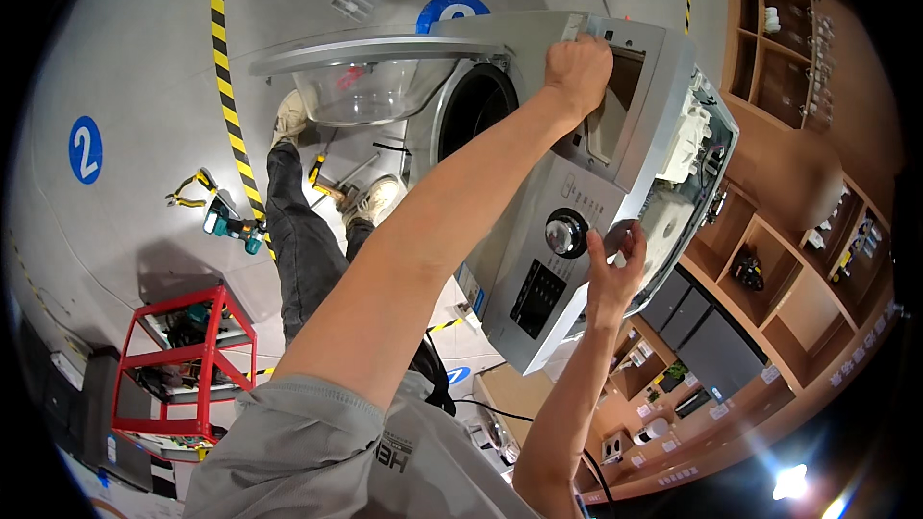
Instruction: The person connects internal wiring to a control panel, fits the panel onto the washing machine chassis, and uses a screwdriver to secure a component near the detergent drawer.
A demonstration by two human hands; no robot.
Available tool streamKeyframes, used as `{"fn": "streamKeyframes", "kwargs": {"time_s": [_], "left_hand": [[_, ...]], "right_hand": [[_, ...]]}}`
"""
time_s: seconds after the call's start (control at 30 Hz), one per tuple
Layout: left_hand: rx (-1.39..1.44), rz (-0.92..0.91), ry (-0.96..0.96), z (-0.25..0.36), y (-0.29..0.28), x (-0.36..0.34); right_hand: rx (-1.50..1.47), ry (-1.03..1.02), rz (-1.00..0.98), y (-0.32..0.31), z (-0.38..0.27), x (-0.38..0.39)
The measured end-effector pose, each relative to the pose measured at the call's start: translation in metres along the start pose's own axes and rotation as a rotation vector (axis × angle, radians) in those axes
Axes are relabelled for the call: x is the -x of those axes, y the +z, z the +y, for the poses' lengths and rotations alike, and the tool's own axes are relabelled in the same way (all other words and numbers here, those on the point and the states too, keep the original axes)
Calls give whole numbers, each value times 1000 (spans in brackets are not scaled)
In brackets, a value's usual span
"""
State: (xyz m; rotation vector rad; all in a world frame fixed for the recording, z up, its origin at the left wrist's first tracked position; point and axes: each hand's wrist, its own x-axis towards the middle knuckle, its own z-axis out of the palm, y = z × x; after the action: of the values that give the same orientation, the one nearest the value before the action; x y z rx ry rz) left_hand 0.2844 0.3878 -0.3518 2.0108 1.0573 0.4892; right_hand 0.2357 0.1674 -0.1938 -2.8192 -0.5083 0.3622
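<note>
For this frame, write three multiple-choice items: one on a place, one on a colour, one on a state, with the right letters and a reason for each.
1. Where does the left hand rest?
A. on the round silver dial
B. at the top corner of the grey washing machine control panel, by its rectangular opening
C. on the red frame

2. What colour is the metal frame trolley on the floor?
A. red
B. blue
C. white

3. How does the round transparent washer door stand?
A. shut
C. swung open
B. removed and lying flat on the floor

Answers: 1 B, the fist sits at the panel's top corner, while the right hand is beside the dial. 2 A, its bars are red. 3 C, the door stands swung out from the dark drum opening.
</note>
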Motion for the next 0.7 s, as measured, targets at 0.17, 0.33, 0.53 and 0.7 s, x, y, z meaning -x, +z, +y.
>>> {"fn": "streamKeyframes", "kwargs": {"time_s": [0.17,0.33,0.53,0.7], "left_hand": [[114,-86,-69,4,-11,-11],[95,328,136,-9,-4,-8],[351,284,160,-25,5,-10],[403,341,172,-29,8,-17]], "right_hand": [[-106,5,2,-1,-1,1],[-135,40,-9,-1,-2,1],[-183,145,-36,-5,4,3],[-232,137,-27,-7,8,5]]}}
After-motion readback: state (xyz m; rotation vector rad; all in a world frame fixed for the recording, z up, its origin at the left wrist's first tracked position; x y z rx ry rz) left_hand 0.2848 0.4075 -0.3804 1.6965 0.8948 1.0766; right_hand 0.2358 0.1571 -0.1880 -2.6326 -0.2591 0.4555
